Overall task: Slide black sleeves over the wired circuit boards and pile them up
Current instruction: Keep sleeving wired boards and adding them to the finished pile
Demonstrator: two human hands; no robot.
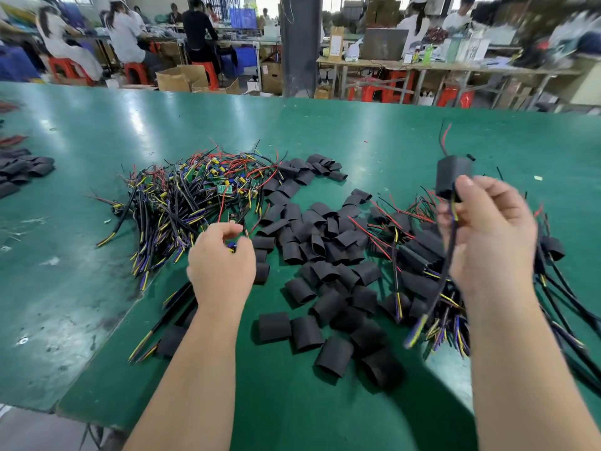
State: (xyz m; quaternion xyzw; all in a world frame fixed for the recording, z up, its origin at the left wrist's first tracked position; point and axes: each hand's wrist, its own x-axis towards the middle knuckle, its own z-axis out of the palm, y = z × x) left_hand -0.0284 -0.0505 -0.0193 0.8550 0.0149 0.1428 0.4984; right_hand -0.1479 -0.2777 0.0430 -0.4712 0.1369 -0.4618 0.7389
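1. Presently, the head view shows a green table carrying three groups of parts, with both forearms reaching in from the near edge.
2. Left group: a tangled pile of bare wired circuit boards lies left of centre, with green boards and red, black, yellow and blue wires.
3. Centre group: loose black sleeves lie scattered flat on the table, from just beside the bare pile to the near centre.
4. Right group: a pile of sleeved boards rests on the table at the right, cables trailing towards the near right edge.
5. Right hand: raised above the right pile, fingers curled, pinching one sleeved board at its lower end. The sleeve covers the board completely. Thin red and black leads project from its top; a black cable hangs from its lower end, ending in yellow and blue wire tips.
6. Left hand: at the near edge of the bare pile, fingers curled, pinching a small blue-and-yellow piece. Motion blur hides which board it belongs to.
7. Far left: more black sleeves lie in a separate heap at the table edge.
8. Background: seated persons, red stools, cardboard boxes and a dark pillar stand beyond the table.
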